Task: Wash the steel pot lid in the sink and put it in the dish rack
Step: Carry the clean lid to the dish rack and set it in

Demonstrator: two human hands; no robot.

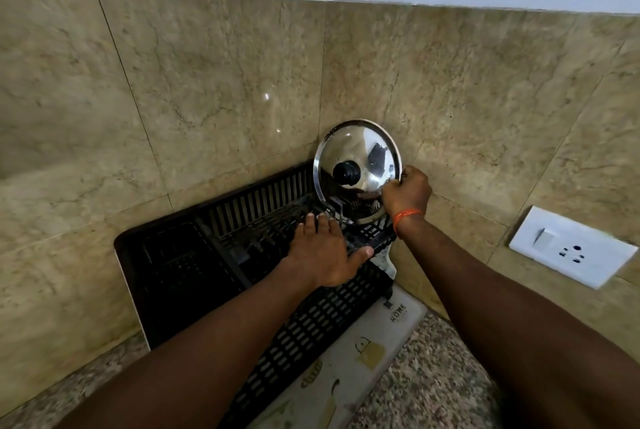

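Head view: right hand (406, 193) grip closed on the rim of the upright steel pot lid (358, 165) in the dish rack (263, 255); left hand (323, 255) open, flat on the rack.

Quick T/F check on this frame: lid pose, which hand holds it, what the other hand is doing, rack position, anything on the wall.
1. The steel pot lid stands on edge at the far right end of the dish rack. True.
2. The left hand grips the lid's rim. False: the right hand holds the rim at its lower right; the left hand rests on the rack's edge.
3. The lid's black knob faces the camera. True.
4. The rack sits in the sink. False: it stands on a printed mat on the granite counter, against the tiled wall; no sink is in view.
5. A white switch and socket plate is on the wall to the right. True.
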